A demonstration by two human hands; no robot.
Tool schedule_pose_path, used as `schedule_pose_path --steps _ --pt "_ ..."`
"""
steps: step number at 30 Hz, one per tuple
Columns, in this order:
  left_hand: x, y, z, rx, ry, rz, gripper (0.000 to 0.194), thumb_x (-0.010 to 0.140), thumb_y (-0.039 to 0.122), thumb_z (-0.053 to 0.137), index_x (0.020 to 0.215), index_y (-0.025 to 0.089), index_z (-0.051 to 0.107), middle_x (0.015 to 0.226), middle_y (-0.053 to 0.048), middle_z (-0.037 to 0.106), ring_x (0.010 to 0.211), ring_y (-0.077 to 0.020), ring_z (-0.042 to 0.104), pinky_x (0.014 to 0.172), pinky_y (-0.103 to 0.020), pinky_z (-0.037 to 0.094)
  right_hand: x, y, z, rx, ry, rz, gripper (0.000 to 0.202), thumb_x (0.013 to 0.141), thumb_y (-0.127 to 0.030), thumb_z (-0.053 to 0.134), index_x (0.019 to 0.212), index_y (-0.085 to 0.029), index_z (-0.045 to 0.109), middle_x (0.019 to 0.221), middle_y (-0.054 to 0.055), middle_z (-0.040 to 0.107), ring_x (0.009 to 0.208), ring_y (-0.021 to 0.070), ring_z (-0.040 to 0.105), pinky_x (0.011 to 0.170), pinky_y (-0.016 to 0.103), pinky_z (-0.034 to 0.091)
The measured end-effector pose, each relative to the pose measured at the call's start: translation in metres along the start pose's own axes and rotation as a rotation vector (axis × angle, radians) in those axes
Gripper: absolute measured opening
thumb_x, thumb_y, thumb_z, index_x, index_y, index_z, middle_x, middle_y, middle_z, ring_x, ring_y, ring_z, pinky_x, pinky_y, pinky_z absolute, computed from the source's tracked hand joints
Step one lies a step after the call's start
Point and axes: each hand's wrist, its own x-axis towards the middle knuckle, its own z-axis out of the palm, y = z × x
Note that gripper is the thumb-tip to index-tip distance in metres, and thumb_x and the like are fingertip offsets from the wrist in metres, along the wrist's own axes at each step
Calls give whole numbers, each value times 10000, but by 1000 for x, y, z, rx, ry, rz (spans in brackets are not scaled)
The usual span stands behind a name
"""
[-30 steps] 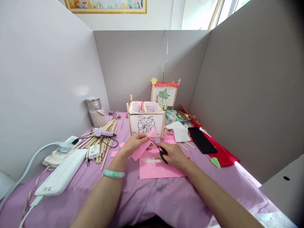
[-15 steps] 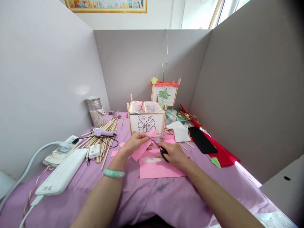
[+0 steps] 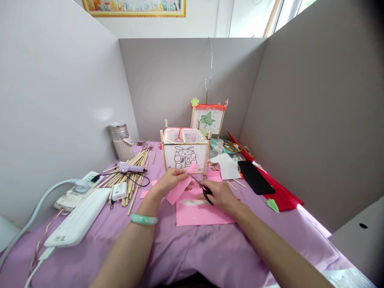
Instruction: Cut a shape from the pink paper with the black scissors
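Left hand (image 3: 171, 181) pinches thin pink paper strip (image 3: 180, 187), fringed far end; right hand (image 3: 220, 195) closed around black-handled scissors (image 3: 201, 188), blades at strip.

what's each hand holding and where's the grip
Left hand pinches the pink strip near its upper end. Right hand holds the scissors by the black handles, blades at the strip's tip.

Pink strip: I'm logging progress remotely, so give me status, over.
Left hand pinches pink strip. Right hand works scissors, blades at strip's fringed end. Rabbit lantern just behind; nothing blocking.
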Motion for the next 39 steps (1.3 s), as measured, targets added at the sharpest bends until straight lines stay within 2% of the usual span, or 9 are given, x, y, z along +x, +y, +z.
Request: schedule_pose_path --steps 11,39 --pt "2 -6 1 22 -77 6 274 743 368 634 810 103 631 708 -89 680 675 -212 663 660 -334 539 1 -4 1 28 -7 -2 411 767 -531 607 997 -191 599 802 26 647 658 138 574 569 212 335" --pt "1 -3 2 26 -79 -1 276 729 367 635 776 96 612 715 -100 677 672 -217 665 656 -333 536 2 -2 1 2 -42 27 387 780 -492 613 1023 -191 609 784 16 659 649 136 593 553 212 320"
